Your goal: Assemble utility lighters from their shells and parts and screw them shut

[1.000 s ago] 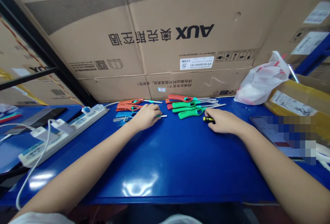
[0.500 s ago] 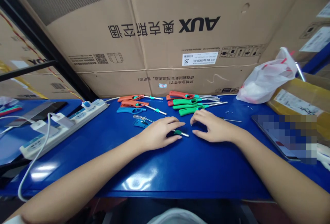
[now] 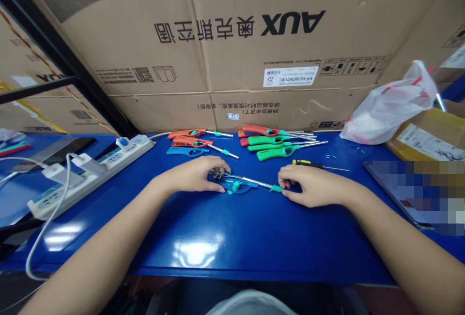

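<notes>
A long-nosed gas lighter with an opened blue handle (image 3: 241, 187) lies in front of me, its inner parts partly exposed. My left hand (image 3: 194, 175) curls around the handle end, hiding much of it. At the other end, my right hand (image 3: 314, 185) pinches the tip of the metal tube (image 3: 256, 182), by a small green sleeve (image 3: 275, 188). Just beyond my right hand is a screwdriver (image 3: 308, 163) with a yellow and black handle. Behind my left hand lie orange lighters (image 3: 187, 134) and a blue handle piece (image 3: 187, 151).
Green lighters (image 3: 274, 152) and red-orange ones (image 3: 259, 131) lie along the cardboard (image 3: 218, 73) at the back. A power strip (image 3: 119, 157) with chargers stands left. To the right are a dark tablet-like device (image 3: 385, 189), a plastic bag (image 3: 388, 102) and a box (image 3: 428, 136).
My left hand has moved left to the handle end, and my right hand has closed on the tube tip. The opened lighter is more exposed, and the screwdriver handle has come into sight.
</notes>
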Demonstrator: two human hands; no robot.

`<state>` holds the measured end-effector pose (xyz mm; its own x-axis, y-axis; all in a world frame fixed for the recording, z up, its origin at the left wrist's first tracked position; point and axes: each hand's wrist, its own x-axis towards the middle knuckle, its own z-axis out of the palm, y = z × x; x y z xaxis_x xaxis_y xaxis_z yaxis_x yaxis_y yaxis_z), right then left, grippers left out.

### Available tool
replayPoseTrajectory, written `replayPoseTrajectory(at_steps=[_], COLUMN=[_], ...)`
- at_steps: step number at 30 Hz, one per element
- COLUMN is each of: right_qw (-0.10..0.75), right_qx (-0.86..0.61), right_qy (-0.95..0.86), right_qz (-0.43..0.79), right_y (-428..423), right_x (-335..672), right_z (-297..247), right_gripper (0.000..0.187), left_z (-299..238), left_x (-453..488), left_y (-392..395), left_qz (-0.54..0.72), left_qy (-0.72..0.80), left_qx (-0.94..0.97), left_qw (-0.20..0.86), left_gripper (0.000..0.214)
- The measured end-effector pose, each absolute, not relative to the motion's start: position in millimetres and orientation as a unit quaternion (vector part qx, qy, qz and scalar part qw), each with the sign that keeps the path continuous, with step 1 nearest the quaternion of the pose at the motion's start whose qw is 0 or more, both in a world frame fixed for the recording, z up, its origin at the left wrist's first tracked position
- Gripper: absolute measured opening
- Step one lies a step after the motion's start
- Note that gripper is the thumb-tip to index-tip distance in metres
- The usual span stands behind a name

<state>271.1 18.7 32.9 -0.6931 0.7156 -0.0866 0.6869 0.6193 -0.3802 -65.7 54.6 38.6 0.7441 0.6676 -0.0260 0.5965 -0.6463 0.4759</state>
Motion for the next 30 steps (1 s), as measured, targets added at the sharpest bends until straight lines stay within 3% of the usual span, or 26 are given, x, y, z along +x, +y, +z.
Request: replayPoseTrajectory(at_steps=[6, 11, 15, 21, 30], right_qw=[0.043, 0.019, -0.006, -0.010, 0.001], right_qx=[-0.405, -0.405, -0.411, -0.401, -0.413], right_qy=[-0.886, -0.883, -0.877, -0.872, -0.867], right_qz=[0.223, 0.236, 0.250, 0.281, 0.280], right_y=[15.4, 16.8, 17.1, 15.3, 16.9], right_x=[269.3, 274.8, 282.0, 276.9, 278.9], right_z=[36.2, 35.2, 39.6, 38.0, 41.9], right_gripper=[0.020, 0.020, 0.025, 0.023, 0.011], left_z=[19.3, 23.4, 22.4, 13.2, 13.4], left_x=[-25.4, -39.0, -47.3, -37.7, -30.1], left_y=[32.1, 40.7, 49.9, 45.0, 33.8], left_qz=[0.170, 0.154, 0.139, 0.148, 0.198], left_qy=[0.284, 0.286, 0.287, 0.281, 0.222], left_qx=[0.913, 0.932, 0.929, 0.919, 0.936], left_qw=[0.237, 0.163, 0.189, 0.234, 0.190], left_gripper=[0.069, 0.041, 0.026, 0.025, 0.024])
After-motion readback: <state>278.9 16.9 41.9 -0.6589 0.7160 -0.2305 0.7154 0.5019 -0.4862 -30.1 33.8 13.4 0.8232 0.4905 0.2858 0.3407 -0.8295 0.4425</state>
